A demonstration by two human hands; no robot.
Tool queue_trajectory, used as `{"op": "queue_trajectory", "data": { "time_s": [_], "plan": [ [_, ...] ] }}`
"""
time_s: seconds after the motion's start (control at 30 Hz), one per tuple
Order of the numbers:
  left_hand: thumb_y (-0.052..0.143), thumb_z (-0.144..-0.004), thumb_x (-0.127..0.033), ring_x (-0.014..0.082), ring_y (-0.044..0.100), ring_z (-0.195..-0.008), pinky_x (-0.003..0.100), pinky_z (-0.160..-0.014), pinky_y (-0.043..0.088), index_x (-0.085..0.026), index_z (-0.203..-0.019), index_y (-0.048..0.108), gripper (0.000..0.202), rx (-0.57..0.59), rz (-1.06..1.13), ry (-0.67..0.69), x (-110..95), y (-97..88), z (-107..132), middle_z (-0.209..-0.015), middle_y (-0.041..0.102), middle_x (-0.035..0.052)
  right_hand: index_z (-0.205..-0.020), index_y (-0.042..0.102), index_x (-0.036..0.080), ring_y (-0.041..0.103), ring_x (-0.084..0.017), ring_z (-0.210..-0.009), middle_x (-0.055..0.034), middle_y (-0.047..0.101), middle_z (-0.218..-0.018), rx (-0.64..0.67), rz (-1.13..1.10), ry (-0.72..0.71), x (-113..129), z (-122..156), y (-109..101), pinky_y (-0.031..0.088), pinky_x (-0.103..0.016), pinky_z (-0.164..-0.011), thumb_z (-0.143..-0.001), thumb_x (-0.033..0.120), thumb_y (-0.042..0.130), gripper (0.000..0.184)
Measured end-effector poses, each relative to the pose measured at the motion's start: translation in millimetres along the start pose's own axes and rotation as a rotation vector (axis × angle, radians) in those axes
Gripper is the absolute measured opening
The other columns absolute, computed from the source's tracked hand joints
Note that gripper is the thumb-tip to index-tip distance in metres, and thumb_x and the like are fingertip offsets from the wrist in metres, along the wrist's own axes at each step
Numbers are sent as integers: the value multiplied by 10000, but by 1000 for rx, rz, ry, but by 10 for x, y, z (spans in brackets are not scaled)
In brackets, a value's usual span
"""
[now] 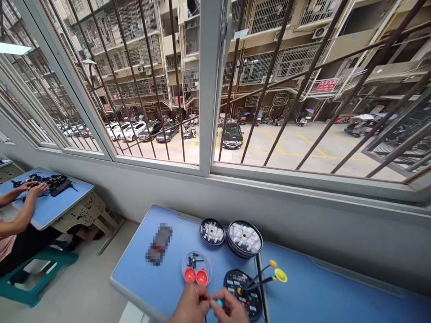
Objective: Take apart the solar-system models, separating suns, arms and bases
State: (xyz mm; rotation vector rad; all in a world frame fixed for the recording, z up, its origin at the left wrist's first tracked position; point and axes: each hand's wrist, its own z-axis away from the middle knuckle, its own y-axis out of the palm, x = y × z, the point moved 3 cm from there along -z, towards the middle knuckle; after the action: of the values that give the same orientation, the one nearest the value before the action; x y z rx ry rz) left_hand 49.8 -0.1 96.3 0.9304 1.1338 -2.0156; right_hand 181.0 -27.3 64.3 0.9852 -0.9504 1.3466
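My left hand [192, 304] and my right hand [230, 308] meet at the front edge of the blue desk, fingertips pinched together. A small turquoise piece [219, 303] shows between the fingers of my right hand. What my left fingers hold is mostly hidden; a thin dark stem seems to hang below them. Just beyond my left hand is a clear round dish [209, 260] with two red cups [190, 275] and small black parts [193, 261]. Beside my right hand lies a black round base [232, 279] with colored dots; black stems tipped with an orange piece [273, 264] and a yellow cup [280, 275] rise from it.
Toward the wall stand a black round tray [212, 232] and a taller stack of similar trays [245, 240], both topped with wrapped pale pieces. A blurred dark object [160, 244] lies at left. Another person's hands [36, 188] work at a desk farther left, near a green stool [40, 273].
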Motion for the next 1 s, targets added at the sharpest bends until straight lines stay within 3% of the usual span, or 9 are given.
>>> {"op": "queue_trajectory", "data": {
  "time_s": [0.07, 0.13, 0.27, 0.37, 0.47, 0.63, 0.87, 1.0],
  "plan": [
    [439, -715, -100, 135, 502, -626, 228, -580, 317, -127, -618, 624, 211, -156, -180, 5, 20, -162, 33, -603, 574, 16, -606, 555, 215, 395, -107, -430, 40, 466, -467, -160, 64, -32, 77, 76, -111, 309, -222, -418, -615, 566, 621, 357],
    [417, -755, -105, 155, 541, -673, 239, -626, 345, -127, -665, 641, 243, -223, -289, -72, 90, -329, 38, -670, 626, 46, -643, 567, 220, 420, -122, -471, 34, 479, -495, -243, 92, -51, 156, 130, -182, 336, -229, -451, -651, 535, 603, 317],
    [377, -827, -133, 161, 567, -862, 229, -755, 373, -176, -872, 649, 280, -187, -490, -20, 181, -511, -103, -900, 666, 45, -728, 546, 220, 441, -130, -466, 43, 504, -508, -209, 115, -39, 207, 43, -107, 340, -236, -452, -662, 468, 605, 264],
    [347, -839, -127, 177, 540, -911, 244, -779, 373, -181, -918, 632, 300, -122, -646, 22, 175, -482, -319, -923, 645, 54, -649, 532, 217, 430, -129, -438, 53, 479, -454, -197, 327, -82, 184, -204, 38, 311, -237, -455, -672, 423, 587, 214],
    [365, -802, -74, 198, 517, -943, 274, -811, 366, -167, -937, 618, 302, -69, -702, 44, 133, -407, -546, -949, 618, 75, -678, 607, 215, 467, -150, -471, 43, 495, -455, -167, 593, -132, 147, -513, 155, 317, -250, -503, -688, 323, 563, 118],
    [375, -783, -52, 210, 489, -995, 295, -840, 367, -154, -951, 615, 310, 14, -764, 64, 102, -322, -785, -988, 592, 98, -767, 673, 224, 574, -211, -647, -22, 630, -643, -123, 717, -107, 50, -848, 232, 350, -280, -595, -685, 171, 518, 183],
    [422, -772, -86, 229, 491, -1014, 305, -814, 399, -151, -1010, 606, 308, 74, -806, 82, 173, -251, -904, -1030, 585, 115, -947, 657, 226, 593, -217, -715, -51, 651, -751, -111, 742, -94, 27, -934, 305, 369, -282, -633, -715, 151, 479, 302],
    [447, -767, -108, 245, 513, -980, 322, -801, 404, -143, -1022, 597, 298, 66, -811, 97, 187, -282, -902, -1028, 578, 129, -932, 646, 208, 580, -206, -704, -39, 651, -748, -82, 665, -139, 16, -728, 254, 385, -283, -668, -742, 228, 468, 261]
  ]
}}
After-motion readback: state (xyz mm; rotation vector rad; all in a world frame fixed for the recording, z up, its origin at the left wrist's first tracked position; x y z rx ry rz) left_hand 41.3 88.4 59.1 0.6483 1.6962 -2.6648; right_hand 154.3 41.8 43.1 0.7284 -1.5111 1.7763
